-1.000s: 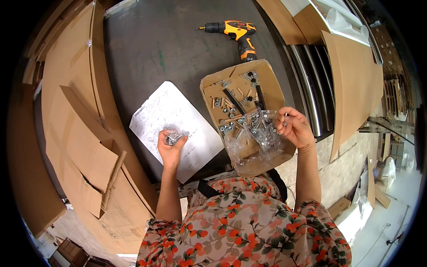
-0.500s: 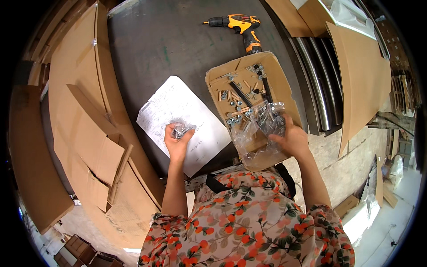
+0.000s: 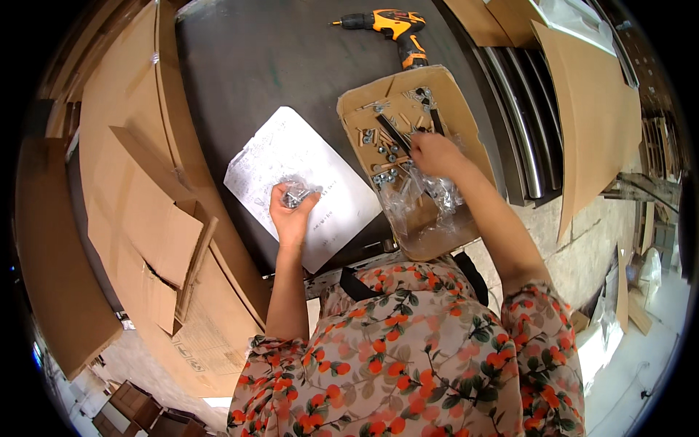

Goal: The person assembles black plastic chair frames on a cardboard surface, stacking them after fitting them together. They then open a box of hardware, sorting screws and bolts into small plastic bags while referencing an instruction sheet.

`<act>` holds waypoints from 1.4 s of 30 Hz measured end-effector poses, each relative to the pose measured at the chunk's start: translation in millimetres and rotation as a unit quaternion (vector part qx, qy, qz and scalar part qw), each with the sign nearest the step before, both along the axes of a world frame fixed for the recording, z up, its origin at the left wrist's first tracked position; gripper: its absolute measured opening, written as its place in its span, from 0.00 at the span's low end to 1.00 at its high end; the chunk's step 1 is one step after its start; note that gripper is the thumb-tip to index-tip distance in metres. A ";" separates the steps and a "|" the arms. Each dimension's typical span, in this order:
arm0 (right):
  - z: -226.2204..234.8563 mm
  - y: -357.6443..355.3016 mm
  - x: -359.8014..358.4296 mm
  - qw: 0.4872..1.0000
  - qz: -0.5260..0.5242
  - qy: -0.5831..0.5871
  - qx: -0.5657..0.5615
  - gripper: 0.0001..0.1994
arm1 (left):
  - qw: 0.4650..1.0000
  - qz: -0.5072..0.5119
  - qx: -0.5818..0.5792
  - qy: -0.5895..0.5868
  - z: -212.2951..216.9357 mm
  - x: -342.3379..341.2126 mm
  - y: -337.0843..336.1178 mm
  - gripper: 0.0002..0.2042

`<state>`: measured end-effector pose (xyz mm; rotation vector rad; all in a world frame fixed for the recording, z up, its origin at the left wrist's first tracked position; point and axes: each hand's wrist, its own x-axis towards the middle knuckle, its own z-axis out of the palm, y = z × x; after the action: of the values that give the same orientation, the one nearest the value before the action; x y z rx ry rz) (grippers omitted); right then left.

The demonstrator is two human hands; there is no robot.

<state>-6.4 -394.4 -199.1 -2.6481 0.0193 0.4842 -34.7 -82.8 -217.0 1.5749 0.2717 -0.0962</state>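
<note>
Right hand (image 3: 431, 154) has dropped into the cardboard tray (image 3: 466, 127) among loose screws, fingers curled, grip unclear, while left hand (image 3: 291, 211) clutches a small hardware bag (image 3: 297, 194) left of the tray

A dark grey table (image 3: 277, 65) carries everything. A white instruction sheet (image 3: 320, 197) lies flat near its front edge. Just right of it sits an open cardboard tray (image 3: 466, 116) holding screws, bolts and clear plastic bags. An orange-and-black cordless drill (image 3: 389, 25) lies on its side at the far end. Flat cardboard sheets (image 3: 145, 218) overlap the table's left edge.
</note>
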 end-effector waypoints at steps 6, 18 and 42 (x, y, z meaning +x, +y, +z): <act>104.5 -6.0 33.3 0.990 -0.079 0.043 0.107 0.18 | 1.000 -0.002 0.007 0.004 1.1 -2.5 3.0 0.18; 47.2 -4.7 2.8 0.964 0.196 0.017 -0.180 0.14 | 0.999 -0.015 0.045 0.010 1.6 -0.8 3.8 0.16; 52.9 -5.8 12.4 0.985 0.165 -0.026 -0.034 0.13 | 0.999 -0.017 0.034 0.004 -6.0 1.2 5.1 0.16</act>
<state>6.1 -400.2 -146.2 -2.7408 -0.4314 0.5264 -33.5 -77.6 -223.0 1.6470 0.2561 -0.1205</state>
